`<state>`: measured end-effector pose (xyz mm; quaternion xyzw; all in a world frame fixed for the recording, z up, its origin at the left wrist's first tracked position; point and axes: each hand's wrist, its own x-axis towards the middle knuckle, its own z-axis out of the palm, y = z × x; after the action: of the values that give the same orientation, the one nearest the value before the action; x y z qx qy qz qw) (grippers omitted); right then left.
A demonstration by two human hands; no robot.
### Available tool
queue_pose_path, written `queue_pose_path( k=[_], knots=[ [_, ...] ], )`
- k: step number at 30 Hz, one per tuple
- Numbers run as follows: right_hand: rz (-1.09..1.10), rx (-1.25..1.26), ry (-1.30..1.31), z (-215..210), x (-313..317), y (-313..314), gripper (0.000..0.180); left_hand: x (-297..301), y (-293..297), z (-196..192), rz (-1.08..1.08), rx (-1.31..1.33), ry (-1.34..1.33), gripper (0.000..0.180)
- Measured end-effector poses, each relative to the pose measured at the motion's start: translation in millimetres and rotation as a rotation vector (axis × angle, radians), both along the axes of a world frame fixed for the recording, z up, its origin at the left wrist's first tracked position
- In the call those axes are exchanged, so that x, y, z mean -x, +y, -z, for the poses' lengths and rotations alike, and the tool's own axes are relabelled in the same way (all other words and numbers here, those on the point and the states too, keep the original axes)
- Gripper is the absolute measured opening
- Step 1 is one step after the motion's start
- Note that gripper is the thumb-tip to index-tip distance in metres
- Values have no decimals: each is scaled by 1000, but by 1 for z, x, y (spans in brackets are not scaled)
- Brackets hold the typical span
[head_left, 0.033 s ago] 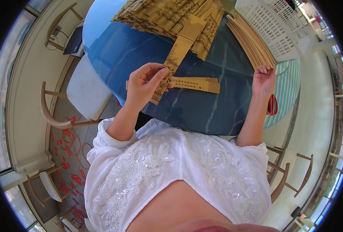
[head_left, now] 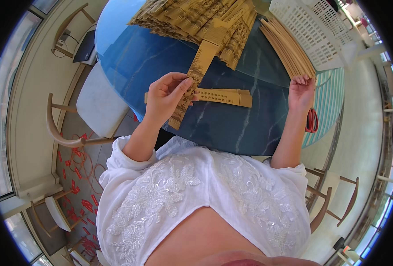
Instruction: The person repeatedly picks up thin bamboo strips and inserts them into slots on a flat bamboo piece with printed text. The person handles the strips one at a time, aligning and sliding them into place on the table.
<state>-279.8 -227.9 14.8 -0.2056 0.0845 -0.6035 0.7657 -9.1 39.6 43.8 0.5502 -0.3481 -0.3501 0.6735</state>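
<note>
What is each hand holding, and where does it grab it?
The left hand pinches a long tan printed strip near its lower end. The right hand only touches the plain strip stack.

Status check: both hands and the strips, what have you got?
Left hand pinching a long printed strip, held above the blue table. Right hand fingertips on the plain slat bundle. Folded strip lying flat between hands. Red scissors by right wrist.

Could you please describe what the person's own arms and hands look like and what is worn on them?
Both forearms are bare, with white fabric sleeves gathered above the elbows, belonging to a white blouse with embroidered floral front. The left hand and right hand are gloveless; no rings, watch or bracelets are visible.
</note>
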Motion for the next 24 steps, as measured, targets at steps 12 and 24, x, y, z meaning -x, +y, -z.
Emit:
queue_pose_path(
  k=[12,24],
  knots=[
    [12,-21,88,-2,-13,7,25,-8,6,13,99,-43,-162,16],
    [220,88,513,-11,-18,17,20,-55,24,-3,79,-440,-1142,12]
  ],
)
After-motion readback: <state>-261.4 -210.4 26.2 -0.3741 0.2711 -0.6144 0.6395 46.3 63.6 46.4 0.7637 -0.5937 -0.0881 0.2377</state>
